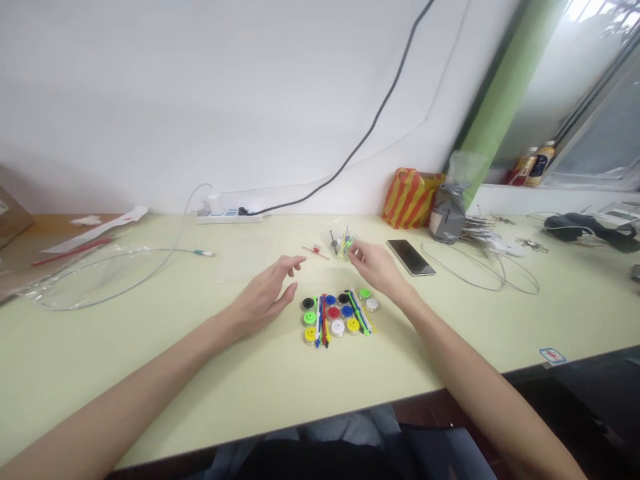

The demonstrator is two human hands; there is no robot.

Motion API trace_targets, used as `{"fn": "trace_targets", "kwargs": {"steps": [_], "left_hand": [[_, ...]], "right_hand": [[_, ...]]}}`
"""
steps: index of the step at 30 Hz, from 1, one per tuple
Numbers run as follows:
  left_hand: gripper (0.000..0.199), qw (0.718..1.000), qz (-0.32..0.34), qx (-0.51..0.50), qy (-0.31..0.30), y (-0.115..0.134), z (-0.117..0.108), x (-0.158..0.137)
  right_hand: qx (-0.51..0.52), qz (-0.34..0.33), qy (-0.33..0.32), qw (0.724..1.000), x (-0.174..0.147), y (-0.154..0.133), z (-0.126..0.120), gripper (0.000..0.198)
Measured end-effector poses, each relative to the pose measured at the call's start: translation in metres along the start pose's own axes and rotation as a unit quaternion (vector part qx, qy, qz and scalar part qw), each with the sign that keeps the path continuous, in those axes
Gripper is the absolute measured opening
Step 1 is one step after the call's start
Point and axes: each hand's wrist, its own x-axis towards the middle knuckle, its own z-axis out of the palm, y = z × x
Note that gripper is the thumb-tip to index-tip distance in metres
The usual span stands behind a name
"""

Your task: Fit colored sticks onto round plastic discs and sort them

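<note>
My left hand [267, 293] hovers over the table left of the coloured pieces, fingers apart and holding nothing. Just past its fingertips lies a thin red stick [316, 251] with a small red part at its middle. My right hand [375, 263] has its fingers curled together at the right side of a clear plastic bag [333, 230] of coloured sticks; what they pinch, if anything, is hidden. Between my forearms sit several round discs in rows, among them a red disc [333, 313] and a white disc [338, 327]. Long arrow-tipped sticks [323, 320] lie across them in two bundles.
A black phone [411, 257] lies right of my right hand. Behind it stand a striped bag [407, 198] and a grey pouch [447, 212]. A white cable [165, 263] curves across the left, near a power strip [230, 217]. Another cable [470, 277] loops at right.
</note>
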Motion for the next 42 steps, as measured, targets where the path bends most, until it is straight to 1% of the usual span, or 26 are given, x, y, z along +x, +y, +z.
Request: {"fn": "trace_targets", "kwargs": {"steps": [1,3,5,8,10,12,14,19,22,25,27,30,33,35,37,39,42], "left_hand": [[0.043,1.0,-0.015,0.005,-0.006,-0.004,0.0,0.0],[0.04,0.999,-0.04,0.009,-0.022,-0.013,0.0,-0.001],[0.041,0.997,-0.059,0.007,-0.041,-0.02,0.002,-0.002],[0.043,0.996,-0.061,0.002,-0.065,-0.024,0.004,-0.003],[0.045,0.996,-0.051,-0.003,-0.079,-0.022,0.006,-0.003],[0.047,0.994,-0.047,-0.007,-0.1,-0.018,0.007,-0.003],[0.05,0.992,-0.047,-0.009,-0.118,-0.015,0.008,-0.002],[0.049,0.989,-0.058,-0.01,-0.133,-0.014,0.008,0.001],[0.048,0.987,-0.066,-0.011,-0.145,-0.014,0.007,0.0],[0.048,0.986,-0.07,-0.01,-0.148,-0.013,0.007,0.0],[0.049,0.988,-0.063,0.001,-0.14,-0.013,0.006,0.0],[0.05,0.992,-0.047,0.027,-0.118,-0.013,0.006,0.0],[0.047,0.994,-0.052,0.045,-0.085,-0.013,0.006,0.001],[0.049,0.995,-0.064,0.047,-0.056,-0.013,0.006,0.001],[0.054,0.996,-0.07,0.043,-0.036,-0.012,0.006,0.002],[0.057,0.997,-0.067,0.037,-0.033,-0.011,0.006,0.002],[0.056,0.997,-0.06,0.033,-0.04,-0.007,0.007,0.002]], "right_hand": [[0.014,-0.019,-0.007,1.0,0.002,0.0,0.009,0.023],[0.042,-0.079,-0.036,0.995,0.006,0.001,0.023,0.028],[0.052,-0.126,-0.077,0.988,0.009,0.003,0.03,0.033],[0.054,-0.165,-0.145,0.974,0.011,0.006,0.032,0.035],[0.056,-0.184,-0.159,0.968,0.013,0.007,0.03,0.039],[0.045,-0.186,-0.147,0.97,0.016,0.007,0.031,0.046],[0.02,-0.175,-0.136,0.975,0.02,0.007,0.034,0.048],[-0.039,-0.168,-0.143,0.975,0.028,0.002,0.043,0.042],[-0.044,-0.164,-0.149,0.974,0.024,-0.004,0.037,0.04],[-0.02,-0.183,-0.139,0.973,0.015,-0.012,0.027,0.04],[0.001,-0.187,-0.109,0.976,0.008,-0.017,0.023,0.039],[0.043,-0.162,-0.044,0.985,0.001,-0.024,0.023,0.029],[0.131,-0.143,0.01,0.981,-0.005,-0.031,0.024,0.018],[0.21,-0.132,0.031,0.968,-0.009,-0.035,0.023,0.013],[0.282,-0.115,0.033,0.952,-0.013,-0.039,0.021,0.009],[0.349,-0.092,0.029,0.932,-0.015,-0.041,0.02,0.008],[0.443,-0.055,0.042,0.894,-0.014,-0.042,0.021,0.013]]}}
